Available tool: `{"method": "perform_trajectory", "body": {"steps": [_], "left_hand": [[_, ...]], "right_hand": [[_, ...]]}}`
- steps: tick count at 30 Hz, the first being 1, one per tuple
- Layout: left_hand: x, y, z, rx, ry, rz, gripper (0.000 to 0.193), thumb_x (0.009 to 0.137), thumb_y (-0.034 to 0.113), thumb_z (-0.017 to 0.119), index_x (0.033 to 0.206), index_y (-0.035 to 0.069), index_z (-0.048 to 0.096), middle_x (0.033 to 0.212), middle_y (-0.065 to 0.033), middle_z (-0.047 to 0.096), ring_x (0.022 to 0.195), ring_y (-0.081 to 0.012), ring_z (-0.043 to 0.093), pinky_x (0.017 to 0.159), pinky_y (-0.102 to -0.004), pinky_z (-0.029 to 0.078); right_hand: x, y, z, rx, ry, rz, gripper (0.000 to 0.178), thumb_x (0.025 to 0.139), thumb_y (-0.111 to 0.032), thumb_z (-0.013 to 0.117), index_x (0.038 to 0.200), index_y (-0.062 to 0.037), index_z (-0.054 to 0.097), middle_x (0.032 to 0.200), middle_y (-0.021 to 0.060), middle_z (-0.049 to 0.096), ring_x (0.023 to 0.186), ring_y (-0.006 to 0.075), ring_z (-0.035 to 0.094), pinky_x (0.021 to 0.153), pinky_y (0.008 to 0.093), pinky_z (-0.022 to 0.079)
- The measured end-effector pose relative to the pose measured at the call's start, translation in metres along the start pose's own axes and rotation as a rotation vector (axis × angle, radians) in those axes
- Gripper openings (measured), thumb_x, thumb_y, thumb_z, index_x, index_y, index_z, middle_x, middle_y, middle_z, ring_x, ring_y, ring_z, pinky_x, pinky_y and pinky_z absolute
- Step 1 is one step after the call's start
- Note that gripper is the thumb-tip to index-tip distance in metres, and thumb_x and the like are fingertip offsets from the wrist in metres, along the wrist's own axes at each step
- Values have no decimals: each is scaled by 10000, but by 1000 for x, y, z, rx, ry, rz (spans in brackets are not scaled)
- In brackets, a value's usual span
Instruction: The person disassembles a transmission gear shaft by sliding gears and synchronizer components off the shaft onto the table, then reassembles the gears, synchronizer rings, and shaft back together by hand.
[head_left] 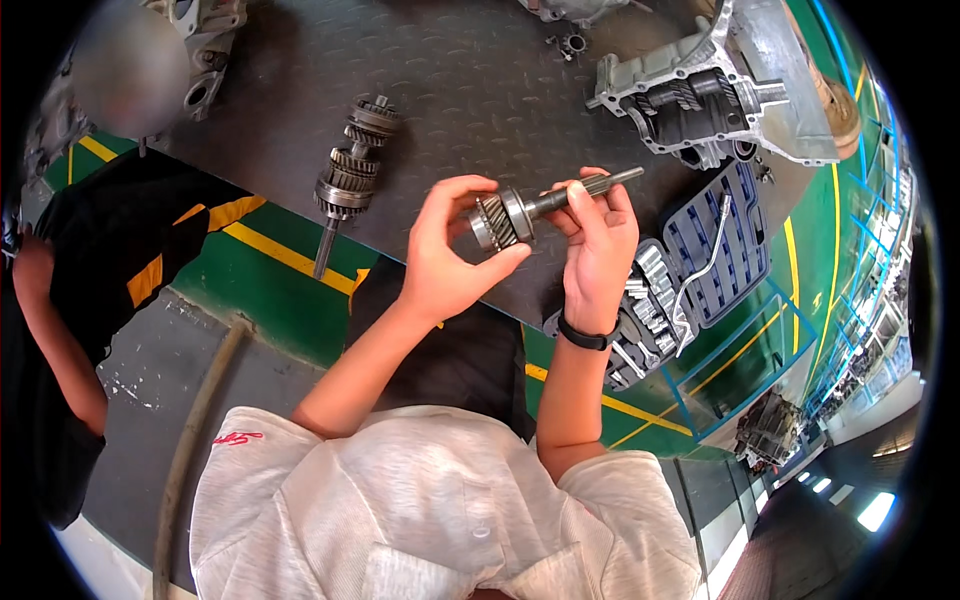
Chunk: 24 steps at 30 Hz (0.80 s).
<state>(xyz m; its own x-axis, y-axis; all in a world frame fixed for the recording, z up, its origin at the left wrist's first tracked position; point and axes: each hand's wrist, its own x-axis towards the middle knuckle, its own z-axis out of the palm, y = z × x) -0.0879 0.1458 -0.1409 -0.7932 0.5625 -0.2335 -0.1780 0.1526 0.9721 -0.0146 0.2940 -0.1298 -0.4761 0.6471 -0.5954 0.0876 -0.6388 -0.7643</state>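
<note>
Between my two hands, above the dark metal tabletop, I hold a steel gear shaft roughly level. My left hand curls round its thick end, thumb and fingers on either side of the helical gear and the smooth ring beside it. My right hand grips the slimmer shaft portion with thumb and fingers, and the splined tip sticks out past them to the right. Farther left on the table lies a longer shaft with several gears, touched by neither hand.
An opened gearbox housing with gears inside stands at the far right. An open socket set case with a ratchet handle lies right of my right hand. A small bearing-like part rests at the back. Another person's arm shows at the left.
</note>
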Motion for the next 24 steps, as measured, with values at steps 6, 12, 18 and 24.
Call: {"method": "perform_trajectory", "body": {"steps": [6, 12, 18, 24], "left_hand": [[-3, 4, -4, -104, -96, -196, 561, 702, 6, 819, 1174, 41, 520, 1165, -66, 555, 1116, -165, 566, 949, -326, 501], [-2, 4, 1, -171, -78, -208, 505, 677, 63, 837, 1113, 38, 583, 1105, -54, 582, 1051, -165, 614, 891, -334, 559], [1, 1, -4, 7, -176, -175, 528, 701, 9, 800, 1156, 36, 534, 1150, -56, 552, 1091, -155, 578, 927, -335, 528], [-5, 2, -2, -157, -121, -305, 521, 725, -1, 786, 1176, 38, 527, 1157, -46, 539, 1085, -148, 577, 928, -330, 528]], "right_hand": [[-2, -5, -9, -2, 28, -30, 258, 906, -9, 670, 1139, 31, 568, 967, 129, 685, 864, 198, 697, 729, 316, 617], [-4, -7, -22, 3, 33, -7, 246, 893, 9, 678, 1116, 28, 575, 961, 125, 685, 866, 195, 697, 721, 309, 621], [-3, 3, -29, 2, 55, 26, 223, 892, -1, 688, 1085, 16, 577, 944, 104, 673, 831, 173, 685, 705, 297, 614], [-2, 1, -21, -50, 38, 4, 213, 885, -35, 721, 1043, 2, 584, 903, 66, 647, 774, 135, 657, 661, 268, 589]]}}
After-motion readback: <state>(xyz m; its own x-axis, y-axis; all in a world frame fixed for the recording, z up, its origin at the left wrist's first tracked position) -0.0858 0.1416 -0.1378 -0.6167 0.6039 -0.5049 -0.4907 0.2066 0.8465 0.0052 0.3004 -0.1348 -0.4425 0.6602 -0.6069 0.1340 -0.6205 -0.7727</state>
